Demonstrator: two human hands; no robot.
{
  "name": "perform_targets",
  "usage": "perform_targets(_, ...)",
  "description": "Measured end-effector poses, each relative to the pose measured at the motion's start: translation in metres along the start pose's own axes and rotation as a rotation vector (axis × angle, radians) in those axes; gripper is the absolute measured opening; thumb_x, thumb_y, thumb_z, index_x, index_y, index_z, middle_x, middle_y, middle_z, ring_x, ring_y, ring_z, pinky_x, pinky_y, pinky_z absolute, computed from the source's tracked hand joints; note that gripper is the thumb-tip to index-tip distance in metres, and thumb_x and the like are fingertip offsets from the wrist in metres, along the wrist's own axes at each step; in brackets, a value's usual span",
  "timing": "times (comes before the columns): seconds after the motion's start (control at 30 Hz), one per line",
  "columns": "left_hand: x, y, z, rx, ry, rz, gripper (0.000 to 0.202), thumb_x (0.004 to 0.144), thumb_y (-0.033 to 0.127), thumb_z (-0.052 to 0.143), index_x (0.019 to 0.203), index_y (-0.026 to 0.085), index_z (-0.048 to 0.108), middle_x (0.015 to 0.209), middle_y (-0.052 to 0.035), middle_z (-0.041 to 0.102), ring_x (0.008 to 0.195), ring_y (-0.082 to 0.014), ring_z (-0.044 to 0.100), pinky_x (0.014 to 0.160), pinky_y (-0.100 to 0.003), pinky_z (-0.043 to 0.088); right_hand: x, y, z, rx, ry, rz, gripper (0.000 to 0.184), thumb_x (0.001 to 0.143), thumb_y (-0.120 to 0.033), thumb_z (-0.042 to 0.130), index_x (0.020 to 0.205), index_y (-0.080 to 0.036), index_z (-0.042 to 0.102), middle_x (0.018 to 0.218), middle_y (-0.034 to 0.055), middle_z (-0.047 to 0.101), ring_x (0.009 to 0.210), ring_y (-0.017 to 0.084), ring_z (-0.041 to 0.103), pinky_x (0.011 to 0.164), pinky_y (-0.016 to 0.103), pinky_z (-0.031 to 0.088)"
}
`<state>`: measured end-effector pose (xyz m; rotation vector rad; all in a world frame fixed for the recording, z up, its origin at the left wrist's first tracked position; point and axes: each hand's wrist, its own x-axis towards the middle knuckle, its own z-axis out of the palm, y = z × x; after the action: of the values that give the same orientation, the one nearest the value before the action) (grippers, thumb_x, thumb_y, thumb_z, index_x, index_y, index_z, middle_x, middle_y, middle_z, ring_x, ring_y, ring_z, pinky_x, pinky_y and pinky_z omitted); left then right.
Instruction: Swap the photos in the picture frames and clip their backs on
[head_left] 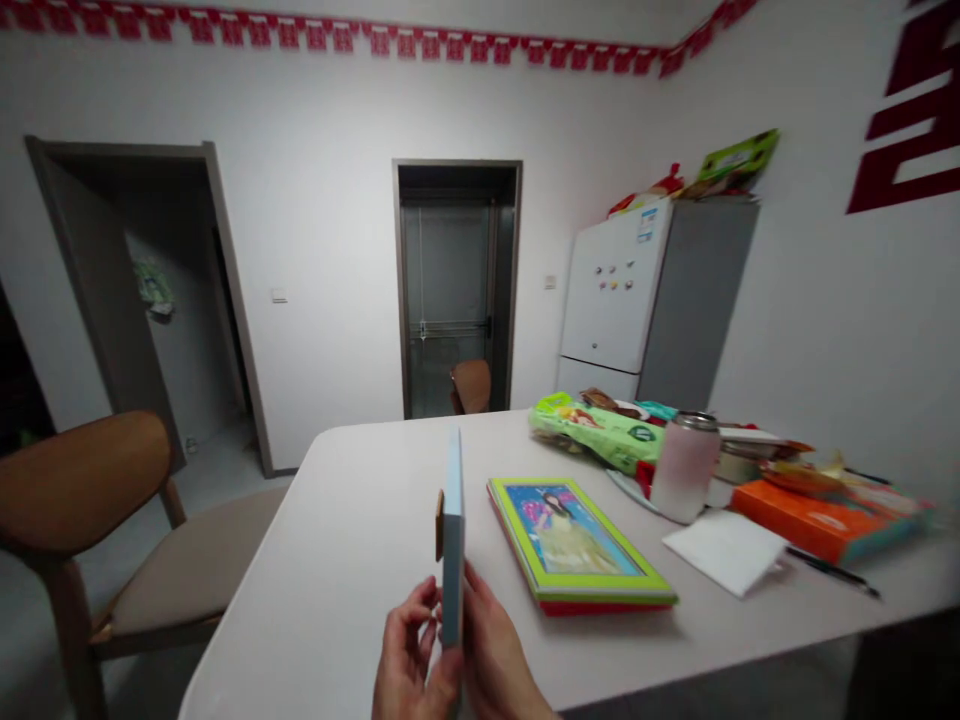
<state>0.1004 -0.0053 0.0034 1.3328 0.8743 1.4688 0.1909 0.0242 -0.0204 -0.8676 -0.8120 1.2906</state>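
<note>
Upright between my hands is a thin light-blue picture frame [454, 530], seen edge-on, so its faces are hidden. A brown flat piece [439, 525] juts from its left side. My left hand [409, 645] grips the lower near corner, with curled fingers at the left face and the thumb near the edge. My right hand [495, 640] presses against the other face from the right, its fingertips mostly hidden. To the right lies a lime-green picture frame [540, 560] with a picture of a long-haired figure in a yellow dress, stacked over something red.
Right of the frames, the white table [337, 560] holds a pink-white tumbler [684, 470], a green package [600, 430], white paper [724, 550], a black pen [832, 572] and an orange box [802, 515]. A wooden chair [90, 490] stands left; a fridge [615, 290] stands behind.
</note>
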Motion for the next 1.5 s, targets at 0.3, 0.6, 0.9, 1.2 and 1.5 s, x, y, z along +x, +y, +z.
perform_targets(0.3, 0.042, 0.012, 0.072, -0.271, -0.169, -0.173, 0.05, 0.072, 0.039, 0.055, 0.114, 0.016, 0.04, 0.108, -0.0086, 0.057, 0.099, -0.0217, 0.053, 0.086, -0.033, 0.041, 0.044, -0.129, -0.126, -0.564, 0.315, -0.109, 0.055, 0.065, -0.026, 0.05, 0.118, -0.012, 0.043, 0.071, 0.0008, 0.065, 0.057, 0.014, 0.057, 0.054, 0.025, 0.044)
perform_targets(0.6, 0.051, -0.049, 0.126, 0.155, -0.24, -0.131, 0.047, 0.071, 0.039, 0.051, 0.107, 0.009, 0.046, 0.109, -0.0131, 0.056, 0.101, -0.0232, 0.051, 0.088, -0.034, 0.038, 0.066, -0.148, -0.21, -0.933, 0.291, -0.117, 0.042, 0.064, -0.019, 0.045, 0.104, -0.015, 0.057, 0.065, -0.0003, 0.066, 0.057, 0.014, 0.058, 0.053, 0.022, 0.042)
perform_targets(0.9, 0.047, -0.073, 0.128, 0.272, -0.264, -0.168, 0.058, 0.072, 0.033, 0.044, 0.122, 0.007, 0.03, 0.127, -0.0134, 0.038, 0.117, -0.0197, 0.034, 0.096, -0.028, 0.028, 0.067, -0.139, -0.234, -0.981, 0.323, -0.032, 0.042, 0.065, -0.033, 0.048, 0.096, -0.009, 0.06, 0.097, 0.0094, 0.063, 0.089, 0.021, 0.055, 0.078, 0.029, 0.039)
perform_targets(1.2, 0.054, -0.084, 0.092, 0.139, -0.225, -0.293, 0.073, 0.07, 0.042, 0.05, 0.127, 0.006, 0.022, 0.127, -0.0113, 0.04, 0.117, -0.02, 0.034, 0.096, -0.025, 0.027, 0.042, -0.113, -0.185, -0.611, 0.168, 0.147, 0.039, 0.068, -0.035, 0.042, 0.097, -0.014, 0.056, 0.078, 0.0028, 0.066, 0.067, 0.017, 0.059, 0.063, 0.025, 0.042)
perform_targets(1.5, 0.122, -0.087, -0.026, 0.158, 0.047, -0.249, 0.058, 0.069, 0.051, 0.052, 0.114, 0.017, 0.042, 0.114, -0.0065, 0.053, 0.106, -0.0207, 0.047, 0.092, -0.028, 0.033, 0.124, -0.03, -0.081, -0.835, 0.165, 0.029, 0.036, 0.068, -0.032, 0.036, 0.091, -0.016, 0.059, 0.075, 0.0037, 0.067, 0.069, 0.018, 0.059, 0.059, 0.024, 0.041)
